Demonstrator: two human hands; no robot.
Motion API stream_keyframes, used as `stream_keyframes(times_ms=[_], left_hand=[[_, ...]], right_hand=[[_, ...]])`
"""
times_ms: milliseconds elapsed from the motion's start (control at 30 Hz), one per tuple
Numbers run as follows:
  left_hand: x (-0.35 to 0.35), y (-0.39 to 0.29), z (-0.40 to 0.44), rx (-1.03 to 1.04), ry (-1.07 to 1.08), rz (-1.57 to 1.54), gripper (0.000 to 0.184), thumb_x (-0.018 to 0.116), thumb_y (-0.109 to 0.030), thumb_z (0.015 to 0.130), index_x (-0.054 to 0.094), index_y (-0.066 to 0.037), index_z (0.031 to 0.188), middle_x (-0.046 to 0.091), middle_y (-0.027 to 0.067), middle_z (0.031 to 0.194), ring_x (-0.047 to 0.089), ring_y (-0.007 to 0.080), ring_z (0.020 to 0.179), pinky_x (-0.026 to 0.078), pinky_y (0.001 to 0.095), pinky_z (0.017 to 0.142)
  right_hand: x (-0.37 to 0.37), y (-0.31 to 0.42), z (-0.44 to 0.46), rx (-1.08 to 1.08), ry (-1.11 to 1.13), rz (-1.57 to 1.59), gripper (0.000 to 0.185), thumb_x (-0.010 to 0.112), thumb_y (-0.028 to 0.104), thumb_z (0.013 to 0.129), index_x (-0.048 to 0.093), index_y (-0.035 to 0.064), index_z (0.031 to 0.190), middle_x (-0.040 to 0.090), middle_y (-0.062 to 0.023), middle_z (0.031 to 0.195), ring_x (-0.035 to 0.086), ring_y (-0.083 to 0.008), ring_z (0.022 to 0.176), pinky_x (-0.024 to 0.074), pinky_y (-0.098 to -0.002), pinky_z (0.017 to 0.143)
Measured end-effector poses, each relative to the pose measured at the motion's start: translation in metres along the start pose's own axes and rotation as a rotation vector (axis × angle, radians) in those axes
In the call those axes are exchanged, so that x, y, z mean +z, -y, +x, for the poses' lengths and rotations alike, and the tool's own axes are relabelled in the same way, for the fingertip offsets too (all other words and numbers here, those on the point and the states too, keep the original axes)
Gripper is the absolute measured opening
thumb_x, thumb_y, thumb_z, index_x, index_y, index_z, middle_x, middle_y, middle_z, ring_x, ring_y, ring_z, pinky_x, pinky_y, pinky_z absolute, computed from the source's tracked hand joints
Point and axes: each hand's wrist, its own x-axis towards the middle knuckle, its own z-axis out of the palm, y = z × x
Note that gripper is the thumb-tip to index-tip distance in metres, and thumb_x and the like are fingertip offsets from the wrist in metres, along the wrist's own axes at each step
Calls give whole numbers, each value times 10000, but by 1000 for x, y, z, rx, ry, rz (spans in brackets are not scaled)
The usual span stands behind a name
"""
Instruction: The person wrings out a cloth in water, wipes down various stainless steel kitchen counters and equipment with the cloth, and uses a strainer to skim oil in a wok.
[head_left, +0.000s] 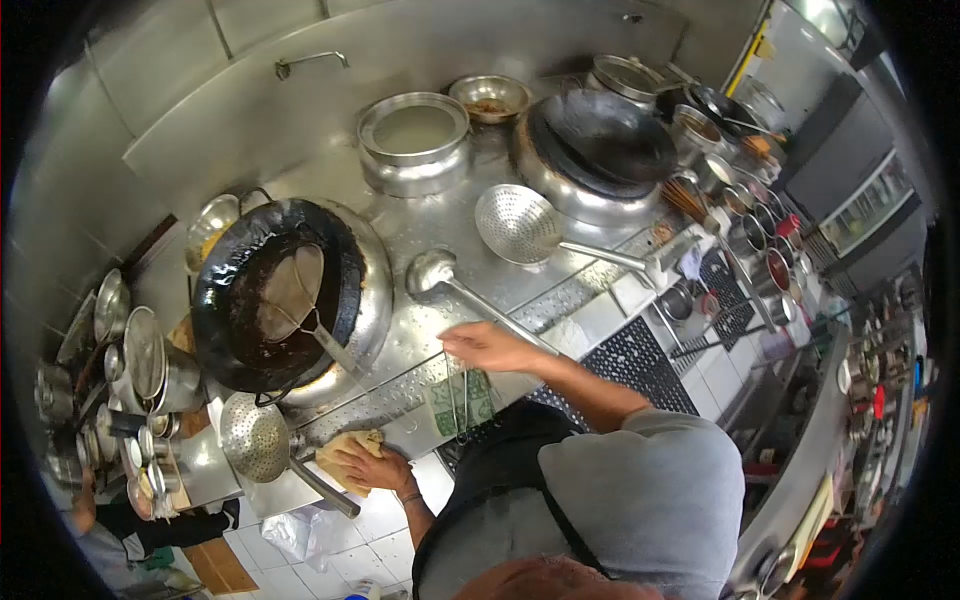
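My left hand presses on a bunched tan cloth at the front edge of the steel counter, its fingers curled over it. Right beside it lies a perforated skimmer, its handle pointing toward me. My right hand is closed over the counter edge around the top of thin metal tongs, which hang down over a green patterned piece; its fingertips are partly hidden. Just beyond that hand rests a ladle. To the left, a black wok holds dark liquid and a wire strainer.
A second wok sits on the right burner. Between the burners stand a lidded steel pot and a bowl. Another large skimmer lies on the counter. Pots crowd the left, where another person's leg shows.
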Motion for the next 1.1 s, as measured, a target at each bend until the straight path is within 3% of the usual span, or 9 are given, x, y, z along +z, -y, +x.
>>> stream_keyframes(times_ms=[100,267,400,533,567,667,833,900,1100], left_hand=[[-6,1,-1,-10,65,15,829,654,-238,793,329,-178,1553,156,181,1649,255,432,1450,161,606,1160],[2,2,0,50,-14,-29,800,612,-174,802,334,-170,1553,185,179,1642,272,447,1436,182,644,1128],[9,12,-1,110,-6,-62,722,584,-162,819,391,-116,1513,262,190,1614,314,396,1435,180,621,1142],[42,64,10,-105,47,-463,568,555,-176,892,460,15,1419,428,263,1481,465,396,1325,318,500,1122],[48,70,10,-229,65,-650,529,540,-183,916,482,52,1386,486,281,1430,509,400,1286,363,465,1104],[9,84,18,-78,-131,-824,461,535,-229,986,517,97,1311,582,259,1308,590,362,1169,462,402,1010],[-153,-39,-21,-233,-240,-950,464,518,-304,1019,534,92,1260,622,244,1221,608,329,1017,493,421,896],[-197,-89,-38,-273,-198,-1018,471,539,-322,1018,535,75,1271,628,216,1197,603,308,1006,500,414,893],[-225,-189,-87,-140,111,-1383,618,596,-411,992,465,66,1363,558,172,1312,604,292,1120,507,427,961]], right_hand=[[-63,41,-86,374,147,-18,501,603,430,984,646,6,1247,700,-96,953,646,-139,734,553,-298,665],[-121,-21,-254,758,-951,132,273,582,247,1004,659,25,1141,612,-23,785,540,-92,601,473,-264,510],[-102,-158,-403,1090,-1201,107,272,566,273,987,545,74,802,501,-16,625,454,-131,446,362,-313,378],[-6,-250,-495,1340,-249,108,432,616,260,944,524,100,1335,662,-131,1036,654,-260,871,580,-454,648],[3,-253,-483,1636,-557,541,406,620,238,944,558,79,1312,684,-136,1036,674,-276,910,572,-496,697],[31,-306,-515,1439,-358,324,464,504,397,996,553,76,1328,659,-157,1139,640,-329,1004,517,-439,863],[60,-372,-564,1372,-668,884,839,427,708,931,313,153,1549,361,-191,1563,348,-459,1406,323,-670,1074],[30,-356,-577,1513,-324,1064,985,394,808,871,150,186,1595,111,-152,1658,145,-438,1494,271,-682,1102],[-17,-335,-611,1317,-394,1220,983,320,793,906,183,87,1577,302,-284,1560,324,-430,1433,299,-616,1126]])
